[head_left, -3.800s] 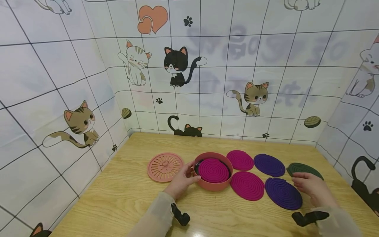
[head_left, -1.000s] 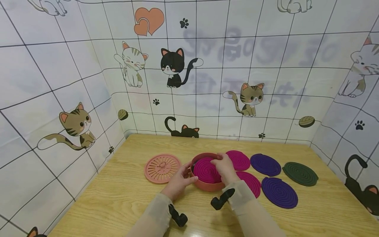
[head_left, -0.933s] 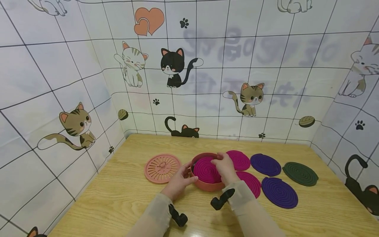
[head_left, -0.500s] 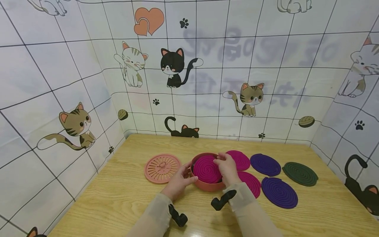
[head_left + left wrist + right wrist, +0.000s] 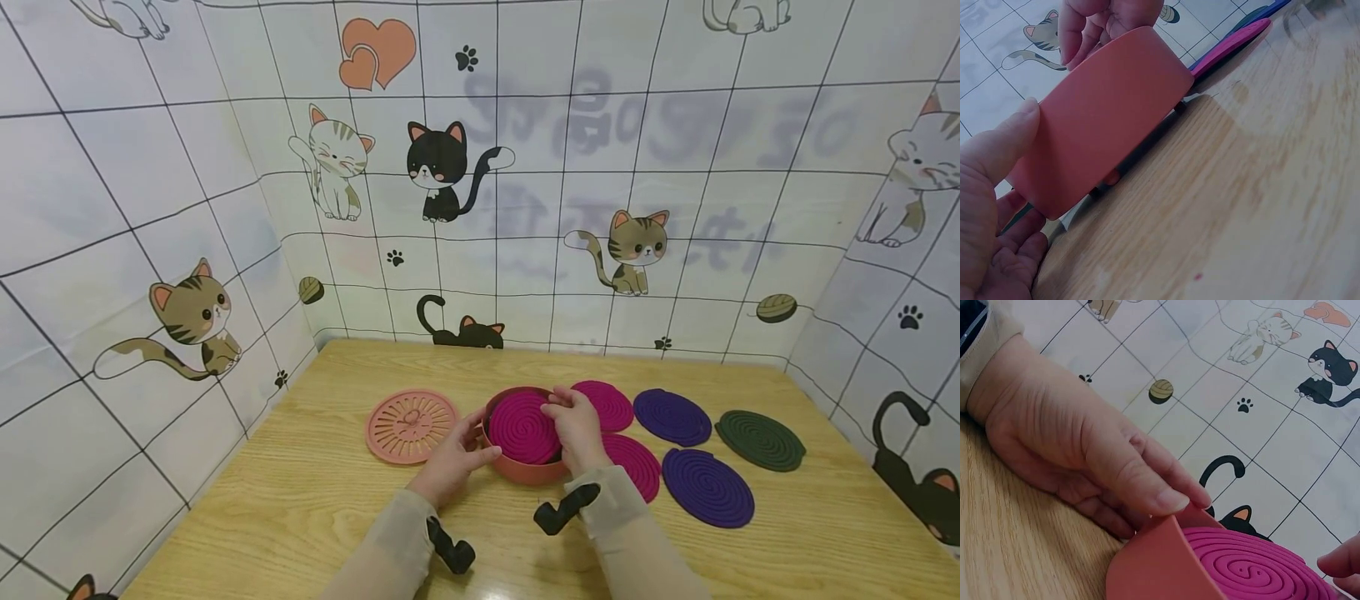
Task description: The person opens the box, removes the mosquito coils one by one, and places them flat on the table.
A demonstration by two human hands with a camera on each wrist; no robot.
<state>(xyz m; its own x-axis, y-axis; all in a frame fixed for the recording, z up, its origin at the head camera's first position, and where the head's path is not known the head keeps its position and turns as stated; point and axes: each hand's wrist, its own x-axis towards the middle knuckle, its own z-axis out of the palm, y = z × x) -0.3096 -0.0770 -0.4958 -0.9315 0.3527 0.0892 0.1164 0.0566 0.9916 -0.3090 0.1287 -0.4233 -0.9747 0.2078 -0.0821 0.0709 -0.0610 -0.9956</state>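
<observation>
A round coral mosquito coil holder point(image 5: 531, 472) stands on the table. Inside it lies a magenta mosquito coil point(image 5: 522, 427), its far edge near rim height. On the left side of the holder my left hand point(image 5: 452, 460) grips the wall; the left wrist view shows the thumb point(image 5: 1021, 123) against the side and the other fingers curled low behind. At the opposite rim is my right hand point(image 5: 576, 423), thumb and fingers around the edge beside the coil. In the right wrist view its thumb point(image 5: 1169, 499) touches the rim; some fingers are hidden behind the wall.
Left of the holder lies a slotted coral lid point(image 5: 410, 447). To the right are two more magenta coils, one far point(image 5: 606, 407) and one near point(image 5: 633, 465), two purple coils, one far point(image 5: 672, 417) and one near point(image 5: 708, 487), and a green coil point(image 5: 761, 440).
Since the oldest frame my right hand has come from beside the green coil to the holder's rim. Over the last second it shifts slightly right, and the coil's far edge rises. My left hand stays put.
</observation>
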